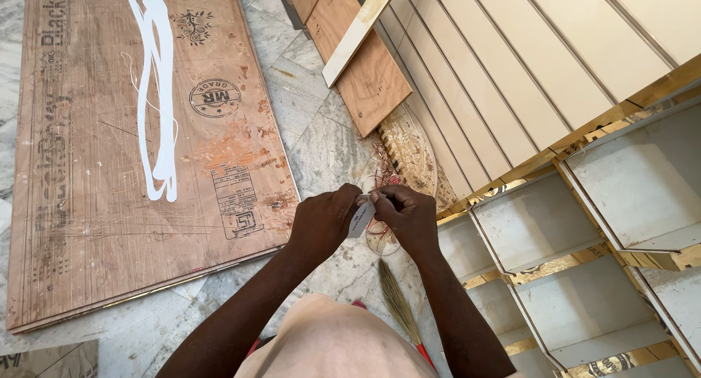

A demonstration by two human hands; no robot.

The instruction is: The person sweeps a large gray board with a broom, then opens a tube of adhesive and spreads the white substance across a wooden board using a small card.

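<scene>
While both hands meet over the marble floor (321, 141), the left hand (323, 221) and right hand (406, 216) each have their fingers pinching a small white strip (361, 219) held between them. A plywood sheet (139, 144) lies to the left, a straw broom (396, 299) just below.

We count two hands, the left hand (321, 221) and the right hand (407, 216), holding one small white piece (361, 219) between them. On the marble floor (321, 141) we see one large plywood sheet (139, 152) and one small broom (398, 301). Against the ribbed panel (526, 64) lean two smaller boards (369, 75) and one pale strip (358, 31). We make out four open cream compartments (537, 221), edged in gold.
</scene>
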